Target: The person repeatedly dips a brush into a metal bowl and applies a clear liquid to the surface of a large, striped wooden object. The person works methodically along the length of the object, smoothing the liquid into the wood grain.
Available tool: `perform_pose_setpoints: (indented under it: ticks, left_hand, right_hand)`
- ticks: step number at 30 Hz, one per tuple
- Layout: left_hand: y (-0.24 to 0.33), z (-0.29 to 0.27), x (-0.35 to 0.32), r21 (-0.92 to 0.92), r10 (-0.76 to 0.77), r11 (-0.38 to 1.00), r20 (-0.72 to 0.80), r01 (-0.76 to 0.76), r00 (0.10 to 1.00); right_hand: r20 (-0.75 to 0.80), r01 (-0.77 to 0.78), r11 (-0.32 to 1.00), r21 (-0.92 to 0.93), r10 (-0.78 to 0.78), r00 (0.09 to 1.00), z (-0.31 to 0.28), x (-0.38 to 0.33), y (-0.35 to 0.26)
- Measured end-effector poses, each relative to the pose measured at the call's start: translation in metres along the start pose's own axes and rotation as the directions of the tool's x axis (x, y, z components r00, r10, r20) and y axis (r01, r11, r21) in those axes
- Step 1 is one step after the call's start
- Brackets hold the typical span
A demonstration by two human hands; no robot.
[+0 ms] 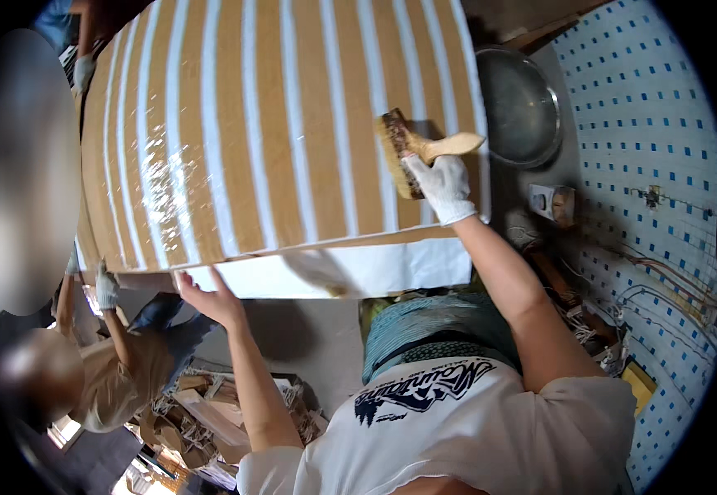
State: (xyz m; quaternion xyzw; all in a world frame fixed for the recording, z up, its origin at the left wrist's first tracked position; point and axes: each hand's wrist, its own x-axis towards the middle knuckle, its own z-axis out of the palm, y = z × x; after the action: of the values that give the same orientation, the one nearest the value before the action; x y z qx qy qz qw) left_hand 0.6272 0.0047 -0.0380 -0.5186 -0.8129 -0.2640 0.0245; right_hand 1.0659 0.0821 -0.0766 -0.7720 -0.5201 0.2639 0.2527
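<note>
A large brown sheet with white stripes [313,124] is spread out in front of me, glossy on its left side. My right hand [445,188], in a white glove, grips a wide brush [398,157] by its wooden body. The brush's dark and tan bristles lie over the right part of the sheet; whether they press on it I cannot tell. Bare and with fingers apart, my left hand [214,304] is at the sheet's near edge and holds nothing. A white sheet [383,271] hangs below that edge.
A round metal basin [519,107] stands beyond the right edge, near a blue-and-white tiled wall [631,99]. A small box [552,204] lies below it. Co-workers' gloved hands [106,290] are at the left side. Cardboard scraps [210,421] are heaped at lower left.
</note>
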Motion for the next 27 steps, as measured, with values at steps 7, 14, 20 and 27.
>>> perform_pose_setpoints:
  ticks: [7, 14, 20, 27]
  left_hand:
    - [0.124, 0.084, -0.1, 0.219, 0.059, 0.97, 0.226, -0.109, 0.972]
    - [0.137, 0.11, -0.116, 0.324, -0.13, 0.946, 0.399, -0.007, 0.908]
    - [0.13, 0.118, -0.108, 0.421, -0.193, 0.907, 0.45, -0.016, 0.872]
    - [0.143, 0.119, -0.112, 0.465, -0.187, 0.883, 0.468, -0.061, 0.864]
  right_hand:
    - [0.242, -0.034, 0.995, -0.089, 0.055, 0.969, -0.031, 0.064, 0.137]
    - [-0.124, -0.23, 0.937, -0.263, 0.203, 0.971, -0.123, 0.136, 0.29]
    - [-0.038, -0.282, 0.908, -0.31, 0.285, 0.958, -0.083, 0.194, 0.367]
    - [-0.051, -0.161, 0.98, -0.117, 0.156, 0.986, -0.062, 0.2, 0.375]
